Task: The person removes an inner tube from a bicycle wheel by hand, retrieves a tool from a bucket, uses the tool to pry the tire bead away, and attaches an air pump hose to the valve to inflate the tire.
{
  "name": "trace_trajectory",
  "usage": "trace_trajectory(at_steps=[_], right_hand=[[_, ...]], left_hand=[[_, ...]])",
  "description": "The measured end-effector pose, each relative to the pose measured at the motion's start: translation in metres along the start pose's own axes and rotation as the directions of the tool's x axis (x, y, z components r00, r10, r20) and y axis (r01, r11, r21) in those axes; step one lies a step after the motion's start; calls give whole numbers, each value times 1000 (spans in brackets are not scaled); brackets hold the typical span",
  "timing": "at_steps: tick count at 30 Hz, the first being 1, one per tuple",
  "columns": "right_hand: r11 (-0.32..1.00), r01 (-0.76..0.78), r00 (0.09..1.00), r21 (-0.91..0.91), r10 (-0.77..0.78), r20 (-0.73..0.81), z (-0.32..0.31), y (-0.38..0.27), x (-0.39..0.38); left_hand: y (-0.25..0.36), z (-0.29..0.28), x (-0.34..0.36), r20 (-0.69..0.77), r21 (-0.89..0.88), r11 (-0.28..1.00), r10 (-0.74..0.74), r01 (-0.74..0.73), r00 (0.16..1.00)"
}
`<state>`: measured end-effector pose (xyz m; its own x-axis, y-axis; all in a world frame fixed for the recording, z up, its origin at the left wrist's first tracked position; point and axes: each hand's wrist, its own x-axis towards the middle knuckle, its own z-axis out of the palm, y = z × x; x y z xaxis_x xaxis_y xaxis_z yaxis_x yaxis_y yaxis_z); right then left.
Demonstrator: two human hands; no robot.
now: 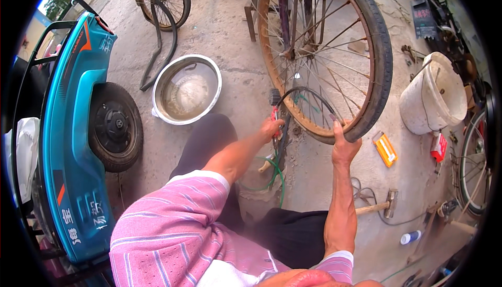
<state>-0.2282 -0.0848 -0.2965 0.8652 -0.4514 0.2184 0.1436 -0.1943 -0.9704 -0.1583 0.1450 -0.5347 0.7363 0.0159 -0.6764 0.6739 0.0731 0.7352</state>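
My left hand (272, 128) is closed around a red-handled tool (275, 113). A dark, blocky piece (274, 96) shows just beyond it; whether the two are joined is unclear. My right hand (345, 145) grips a black inner tube (312, 90) beside the lower edge of the upright bicycle wheel (385, 59). The tube arches from near my left hand, across the rusty rim, to my right fingers. A small brownish piece (333, 116) shows at those fingertips; its kind is unclear. Green cord (283, 182) lies on the ground below my left hand.
At left stand a metal basin (216, 96) of cloudy water and a blue-green vehicle (83, 146). A white bucket (415, 101), a yellow-orange box (385, 150), a red box (438, 147), a hammer (390, 203) and a white bottle (410, 237) are at right.
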Motion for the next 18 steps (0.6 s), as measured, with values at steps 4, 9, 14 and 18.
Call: trace_trajectory(at_steps=[4, 9, 14, 18], right_hand=[[1000, 5, 1000, 10, -5, 7, 3, -4, 0], [1000, -21, 1000, 17, 21, 0, 0, -2, -1], [994, -67, 998, 80, 66, 17, 3, -2, 0], [997, -37, 999, 63, 38, -6, 5, -6, -2]], left_hand=[[-7, -1, 8, -27, -24, 1000, 17, -18, 999], [-11, 2, 14, -1, -25, 1000, 11, -11, 1000], [-7, -3, 12, -34, 107, 994, 2, 2, 999], [14, 0, -17, -153, 690, 724, 133, 10, 979]])
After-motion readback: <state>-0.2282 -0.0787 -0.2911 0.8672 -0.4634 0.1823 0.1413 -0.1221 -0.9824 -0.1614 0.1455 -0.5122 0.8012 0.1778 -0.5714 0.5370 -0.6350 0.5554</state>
